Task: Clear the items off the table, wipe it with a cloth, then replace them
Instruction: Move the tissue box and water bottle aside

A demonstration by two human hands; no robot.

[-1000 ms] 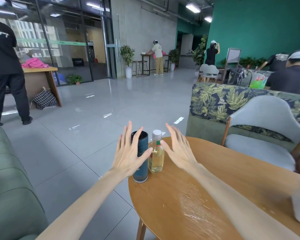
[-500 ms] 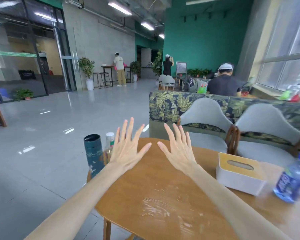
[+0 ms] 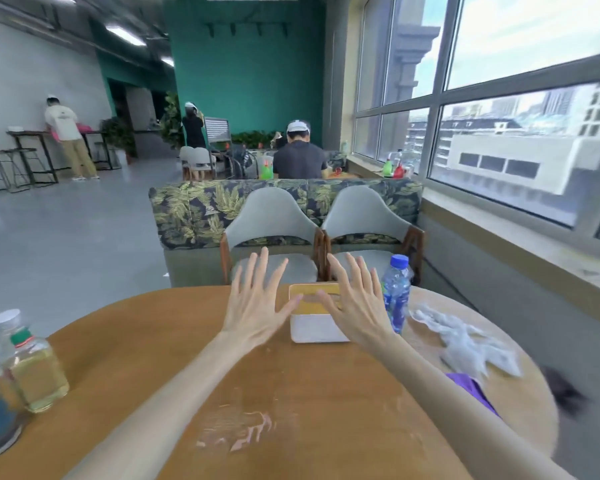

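The view has swung right from the bottles to the white tissue box with a tan lid (image 3: 317,320) at the round wooden table (image 3: 174,344)'s far side. Left hand (image 3: 253,306) and right hand (image 3: 355,306), both splayed and empty (nothing gripped), now frame it, probably for lifting.

We see bare table (image 3: 194,341) between the oil bottle (image 3: 32,372) at left and tissue box (image 3: 317,325); beyond it, 1 water bottle (image 3: 395,296) blocks the right.

Two pale grey shell chairs with wooden frames (image 3: 272,223) are seen at centre frame, backed by a leaf-patterned sofa (image 3: 194,209). A person in a dark shirt (image 3: 299,157) is seated beyond it. Large windows (image 3: 499,98) fill the upper right.
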